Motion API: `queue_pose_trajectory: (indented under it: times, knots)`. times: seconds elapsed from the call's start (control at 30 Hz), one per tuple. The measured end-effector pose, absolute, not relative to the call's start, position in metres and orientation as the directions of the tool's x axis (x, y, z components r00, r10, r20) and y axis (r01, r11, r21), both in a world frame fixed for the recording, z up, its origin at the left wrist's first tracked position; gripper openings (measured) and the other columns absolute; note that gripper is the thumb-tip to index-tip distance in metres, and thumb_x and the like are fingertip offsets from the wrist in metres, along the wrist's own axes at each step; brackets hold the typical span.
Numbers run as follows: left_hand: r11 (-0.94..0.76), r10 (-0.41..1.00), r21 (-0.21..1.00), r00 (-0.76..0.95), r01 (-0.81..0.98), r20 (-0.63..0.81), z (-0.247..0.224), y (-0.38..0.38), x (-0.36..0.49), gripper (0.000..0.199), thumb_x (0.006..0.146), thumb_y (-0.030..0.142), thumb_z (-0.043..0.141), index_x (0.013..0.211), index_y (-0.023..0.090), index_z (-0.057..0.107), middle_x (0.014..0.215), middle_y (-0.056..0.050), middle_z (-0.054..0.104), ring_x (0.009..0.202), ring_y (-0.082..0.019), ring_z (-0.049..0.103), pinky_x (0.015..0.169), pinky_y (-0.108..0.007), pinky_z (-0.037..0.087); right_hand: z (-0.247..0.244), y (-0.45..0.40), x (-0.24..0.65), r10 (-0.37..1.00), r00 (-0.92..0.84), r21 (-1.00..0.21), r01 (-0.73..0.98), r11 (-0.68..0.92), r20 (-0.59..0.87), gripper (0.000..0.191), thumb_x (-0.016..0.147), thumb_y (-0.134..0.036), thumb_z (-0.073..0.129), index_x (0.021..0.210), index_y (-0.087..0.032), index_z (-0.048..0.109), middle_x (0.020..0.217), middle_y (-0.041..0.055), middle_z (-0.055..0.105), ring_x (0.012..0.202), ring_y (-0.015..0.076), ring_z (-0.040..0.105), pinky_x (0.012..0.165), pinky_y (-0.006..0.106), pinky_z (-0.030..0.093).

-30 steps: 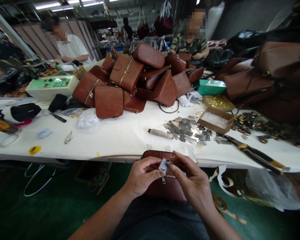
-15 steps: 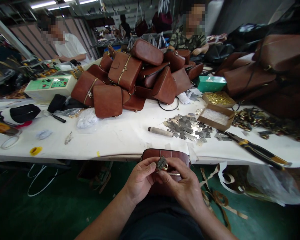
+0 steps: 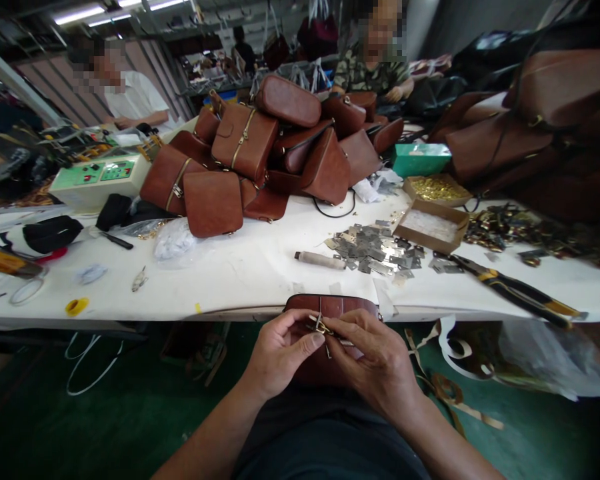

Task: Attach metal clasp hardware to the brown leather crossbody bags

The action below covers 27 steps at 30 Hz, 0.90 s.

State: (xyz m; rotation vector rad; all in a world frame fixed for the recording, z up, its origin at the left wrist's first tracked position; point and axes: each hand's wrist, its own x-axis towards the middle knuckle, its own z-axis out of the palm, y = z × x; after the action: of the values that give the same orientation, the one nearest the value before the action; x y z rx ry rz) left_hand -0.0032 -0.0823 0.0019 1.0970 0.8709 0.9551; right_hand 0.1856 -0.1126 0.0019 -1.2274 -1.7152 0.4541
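Observation:
Close above a brown leather bag at the table's front edge, my two hands meet fingertip to fingertip. My left hand is closed, its thumb and fingers around a small metal plate, now seen almost edge-on. Pinched in my right hand is a small gold-coloured metal fitting, touching or right beside the plate; its exact kind is hard to make out. My fingers hide much of both pieces. A stretch of the bag's zip shows under my right fingers.
Flat metal plates lie loose beyond my hands, beside a grey rod. Right of them are pliers and a cardboard box of gold pieces. Brown bags are piled behind. Two people work across the table.
The metal plate has turned from face-up to nearly edge-on. My left thumb has dropped lower and my right fingers have shifted around the gold fitting. The camera view has shifted slightly.

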Motion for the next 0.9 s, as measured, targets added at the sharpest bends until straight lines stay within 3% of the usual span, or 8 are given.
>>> queue_pose_trajectory:
  times: [0.1,0.2,0.3,0.43,0.73,0.83,0.9]
  knots:
    - [0.233,0.918,0.946,0.371,-0.224,-0.138,0.003,-0.078,-0.005,0.034,0.078,0.026,0.09,0.106,0.016,0.074,0.101,-0.005,0.076,0.092,-0.014,0.071,0.085,-0.023,0.059,0.007,-0.114,0.186,0.922,-0.002,-0.846,0.395,0.357,0.388,0.018,0.092,-0.024,0.074,0.108,-0.026,0.082,0.098,0.0071,0.077,0.087,0.0196,0.073,0.075,0.03,0.06]
    - [0.332,0.895,0.899,0.394,-0.284,-0.206,0.004,-0.076,-0.007,0.039,0.074,0.027,0.093,0.104,0.015,0.071,0.093,-0.004,0.075,0.08,-0.014,0.071,0.069,-0.023,0.06,0.006,-0.114,0.186,0.996,0.05,-0.996,0.044,0.072,0.074,0.02,0.089,-0.037,0.079,0.103,-0.023,0.082,0.091,0.0065,0.081,0.08,0.0212,0.076,0.073,0.033,0.062]
    - [0.379,0.884,0.873,0.399,-0.307,-0.244,0.003,-0.075,-0.008,0.039,0.078,0.034,0.09,0.104,0.013,0.07,0.083,-0.003,0.074,0.063,-0.011,0.067,0.057,-0.022,0.057,0.0,-0.115,0.185,0.985,-0.031,-0.941,-0.291,-0.173,-0.171,0.035,0.085,-0.044,0.084,0.11,-0.021,0.081,0.087,0.0066,0.082,0.076,0.0212,0.077,0.07,0.033,0.063]
    - [0.438,0.86,0.837,0.425,-0.329,-0.283,0.003,-0.074,-0.008,0.04,0.08,0.039,0.088,0.103,0.012,0.07,0.079,-0.003,0.072,0.055,-0.009,0.063,0.051,-0.02,0.055,-0.006,-0.115,0.182,0.967,-0.09,-0.844,-0.474,-0.253,-0.24,0.033,0.08,-0.039,0.088,0.107,-0.021,0.082,0.091,0.0077,0.083,0.077,0.02,0.078,0.068,0.03,0.062]
    - [0.517,0.827,0.772,0.449,-0.37,-0.339,0.004,-0.069,-0.004,0.043,0.078,0.044,0.088,0.103,0.012,0.072,0.081,-0.002,0.069,0.06,-0.009,0.061,0.048,-0.018,0.054,-0.009,-0.111,0.179,0.961,-0.072,-0.808,-0.528,-0.263,-0.266,0.036,0.074,-0.036,0.092,0.104,-0.02,0.082,0.087,0.0074,0.082,0.076,0.0207,0.078,0.065,0.03,0.062]
    - [0.518,0.827,0.769,0.447,-0.374,-0.34,0.001,-0.068,-0.004,0.042,0.079,0.041,0.088,0.105,0.012,0.073,0.08,-0.003,0.069,0.061,-0.009,0.061,0.049,-0.019,0.055,-0.014,-0.111,0.178,0.974,-0.032,-0.857,-0.47,-0.213,-0.225,0.033,0.078,-0.037,0.089,0.106,-0.021,0.08,0.088,0.0063,0.082,0.075,0.0202,0.078,0.065,0.029,0.062]
    - [0.488,0.843,0.791,0.433,-0.368,-0.318,-0.002,-0.069,-0.005,0.04,0.079,0.038,0.088,0.107,0.014,0.073,0.08,-0.003,0.07,0.063,-0.011,0.063,0.051,-0.02,0.056,-0.015,-0.113,0.179,0.988,0.059,-0.935,-0.337,-0.114,-0.142,0.025,0.083,-0.036,0.085,0.103,-0.022,0.08,0.089,0.0056,0.082,0.076,0.0201,0.079,0.067,0.029,0.063]
